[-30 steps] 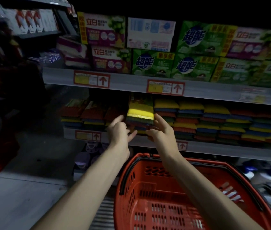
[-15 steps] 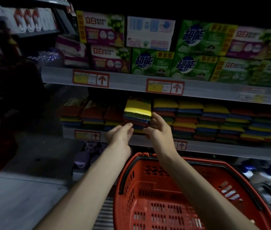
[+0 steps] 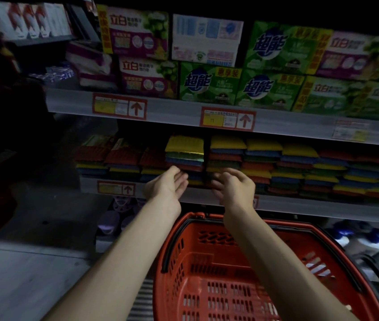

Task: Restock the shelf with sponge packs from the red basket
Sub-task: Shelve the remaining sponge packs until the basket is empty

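A sponge pack (image 3: 185,150) with a yellow top layer lies on the middle shelf (image 3: 299,205), on top of a stack of other packs. My left hand (image 3: 166,184) and my right hand (image 3: 236,187) hover just below and in front of it, fingers relaxed, holding nothing. Neither hand touches the pack. The red basket (image 3: 241,274) sits under my forearms, and the part I see holds no packs.
More stacked sponge packs (image 3: 299,167) fill the shelf to the right and left. Detergent boxes (image 3: 209,84) line the shelf above. Bottles (image 3: 360,239) stand on the bottom shelf at right. A grey floor (image 3: 21,274) lies at left.
Both hands have let go of the yellow-topped pack and drawn back and down from it. The pack now rests further in on the stack.
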Demonstrator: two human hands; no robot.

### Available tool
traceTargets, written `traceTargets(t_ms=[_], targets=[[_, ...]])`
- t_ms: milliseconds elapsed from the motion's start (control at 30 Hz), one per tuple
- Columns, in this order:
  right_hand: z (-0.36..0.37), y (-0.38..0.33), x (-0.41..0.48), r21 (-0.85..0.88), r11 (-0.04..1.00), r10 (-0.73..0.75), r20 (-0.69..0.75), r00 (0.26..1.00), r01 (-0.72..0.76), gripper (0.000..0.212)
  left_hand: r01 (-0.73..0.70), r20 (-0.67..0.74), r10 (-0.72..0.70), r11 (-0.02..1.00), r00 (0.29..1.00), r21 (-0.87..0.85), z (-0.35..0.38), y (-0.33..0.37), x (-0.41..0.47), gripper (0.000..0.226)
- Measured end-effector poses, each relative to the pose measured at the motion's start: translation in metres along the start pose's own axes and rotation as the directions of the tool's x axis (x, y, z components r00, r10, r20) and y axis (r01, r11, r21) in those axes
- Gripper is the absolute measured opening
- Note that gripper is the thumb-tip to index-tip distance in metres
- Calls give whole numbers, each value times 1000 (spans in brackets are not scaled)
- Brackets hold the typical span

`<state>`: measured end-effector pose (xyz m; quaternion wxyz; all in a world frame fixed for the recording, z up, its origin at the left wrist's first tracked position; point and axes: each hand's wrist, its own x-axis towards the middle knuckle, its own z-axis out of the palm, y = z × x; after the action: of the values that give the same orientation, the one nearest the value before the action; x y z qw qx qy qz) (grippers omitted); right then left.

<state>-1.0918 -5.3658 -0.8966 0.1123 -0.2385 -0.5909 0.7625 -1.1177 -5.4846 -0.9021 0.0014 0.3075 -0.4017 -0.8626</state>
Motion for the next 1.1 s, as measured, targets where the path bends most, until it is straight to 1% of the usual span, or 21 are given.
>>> traceTargets(t_ms=[67, 133, 233, 333, 367, 433, 567, 667, 733, 833, 900, 967, 1033, 1100], targets=[[-3, 3, 10, 50, 996, 70, -38, 997, -68, 27, -5, -1, 5, 1000, 1000, -30, 2, 0, 2, 7], [-5, 3, 18, 69, 992, 111, -22, 994, -109, 35, -14, -2, 14, 998, 1000, -66, 5, -1, 2, 7], [-3, 3, 25, 98, 985, 144, -28, 989, -141, 45, -29, -18, 28, 997, 999, -69, 9, -4, 4, 11], [-1, 5, 32, 117, 979, 175, -74, 982, -166, 47, -20, -30, 17, 997, 999, -80, 12, -8, 4, 4], [0, 6, 34, 123, 977, 188, -92, 978, -176, 48, -15, -33, 12, 996, 999, -87, 13, -9, 4, 6], [1, 9, 40, 165, 970, 200, -111, 973, -181, 49, -12, -45, 7, 995, 999, -103, 14, -11, 3, 7], [3, 13, 44, 211, 967, 171, -111, 979, -145, 51, -28, -34, 25, 994, 999, -106, 17, -14, 1, 10], [4, 15, 45, 208, 968, 174, -139, 975, -144, 48, -43, -41, 40, 996, 998, -77, 17, -15, 3, 5], [1, 13, 46, 206, 963, 202, -143, 969, -171, 47, -50, -44, 48, 997, 998, -60, 16, -14, 4, 6], [-1, 11, 45, 246, 942, 263, -109, 959, -230, 47, -54, -37, 53, 998, 998, -33, 15, -11, 5, 6], [1, 11, 46, 221, 952, 246, -140, 959, -211, 47, -58, -34, 57, 998, 998, -7, 15, -10, 4, 4], [3, 11, 47, 202, 960, 228, -169, 959, -193, 49, -68, -32, 68, 998, 997, 11, 15, -9, 5, 8], [3, 11, 48, 194, 960, 235, -168, 957, -201, 50, -75, -29, 75, 997, 997, 21, 15, -9, 6, 15], [4, 11, 49, 192, 958, 244, -163, 956, -212, 49, -77, -29, 78, 997, 997, 28, 15, -8, 6, 17]])
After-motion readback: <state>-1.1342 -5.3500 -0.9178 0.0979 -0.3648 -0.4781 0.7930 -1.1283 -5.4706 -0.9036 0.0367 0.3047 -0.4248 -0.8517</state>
